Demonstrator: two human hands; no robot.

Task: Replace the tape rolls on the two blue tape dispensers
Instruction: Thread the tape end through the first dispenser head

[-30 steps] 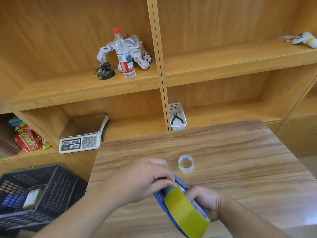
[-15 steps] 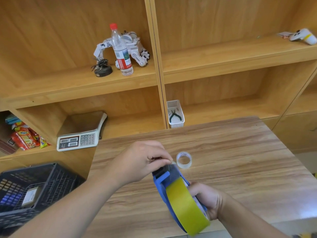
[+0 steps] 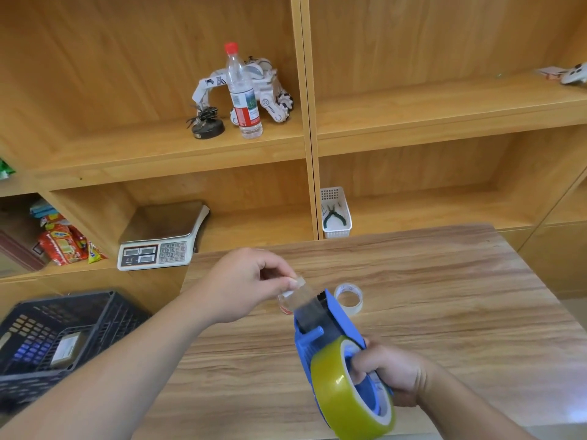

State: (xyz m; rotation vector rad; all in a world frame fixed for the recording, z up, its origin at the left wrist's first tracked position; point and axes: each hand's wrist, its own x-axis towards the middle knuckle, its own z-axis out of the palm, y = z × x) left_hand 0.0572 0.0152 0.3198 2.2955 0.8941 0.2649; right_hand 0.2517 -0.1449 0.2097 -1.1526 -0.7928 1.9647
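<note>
My right hand (image 3: 390,373) grips a blue tape dispenser (image 3: 330,325) by its handle, above the near part of the wooden table (image 3: 444,281). A full yellowish tape roll (image 3: 343,398) sits on its hub. My left hand (image 3: 244,284) pinches the free end of the clear tape strip (image 3: 297,296), drawn out past the dispenser's front roller and blade. A nearly used-up clear tape roll (image 3: 348,298) lies flat on the table just behind the dispenser. Only one dispenser is in view.
A black plastic crate (image 3: 54,341) stands on the floor at the left. Behind the table, wooden shelves hold a scale (image 3: 158,239), a white basket with pliers (image 3: 335,214), a water bottle (image 3: 243,93), a toy robot arm (image 3: 266,90) and snack packs (image 3: 63,242).
My left hand has pulled the tape end forward and up through the dispenser's front. The dispenser has tilted up, away from me, in my right hand.
</note>
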